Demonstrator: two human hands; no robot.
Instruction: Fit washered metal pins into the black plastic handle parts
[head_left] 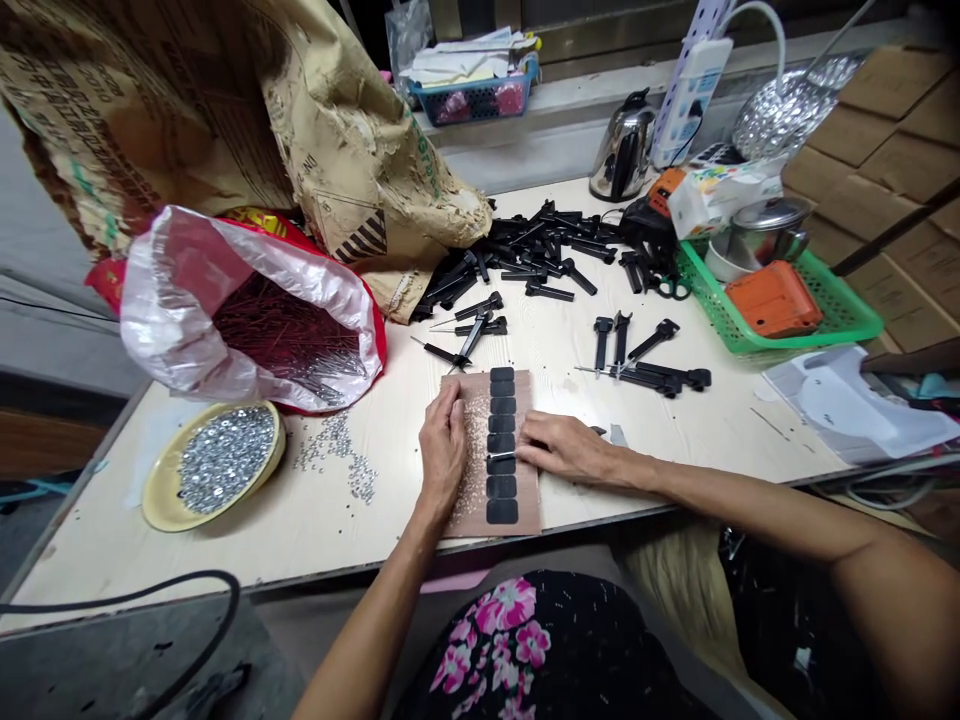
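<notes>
A brown wooden board (476, 500) lies near the table's front edge, with a column of black rounded pads (502, 486) down its middle. Pale specks cover the board left of the pads. My left hand (442, 445) is closed at the board's left edge, thumb on top. From the right, my right hand (559, 445) reaches over the pads with its fingers pinched. A thin silvery metal rod (501, 456) sticks out from those fingertips across one pad; its other end is hidden.
Black plastic handles (551, 245) are heaped at the back, with a few loose ones (649, 370) at right. A bowl of small metal pieces (274, 440) and a bag of metal rods (180, 340) stand left. A green basket (840, 315) sits right, near a kettle (624, 150).
</notes>
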